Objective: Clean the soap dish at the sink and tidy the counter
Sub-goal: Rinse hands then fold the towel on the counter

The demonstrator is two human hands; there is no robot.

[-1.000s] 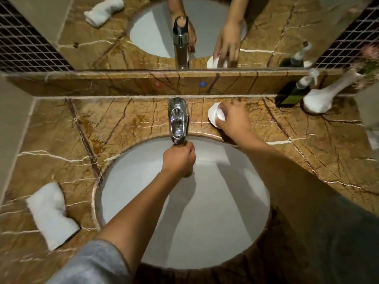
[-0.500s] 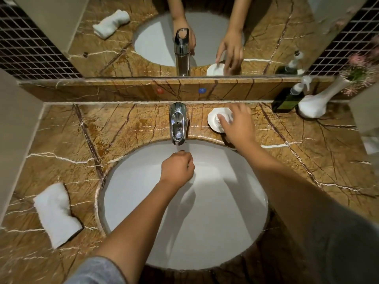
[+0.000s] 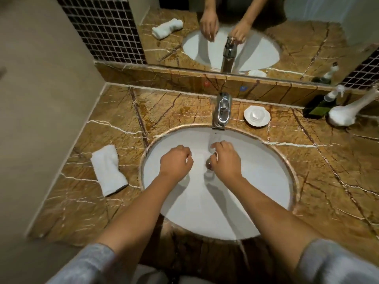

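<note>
Brown marble counter point(image 3: 307, 171) rings the sink point(image 3: 256, 191); both hands' fingers point(image 3: 215, 147) curl loosely, holding nothing visible.

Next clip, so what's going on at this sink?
A person stands at the sink with both hands over the basin. The right hand is under water running from the tap; the left hand is loosely curled beside it, holding nothing visible. The white soap dish sits empty on the counter right of the tap, untouched. A rolled towel lies left of the basin.
</note>
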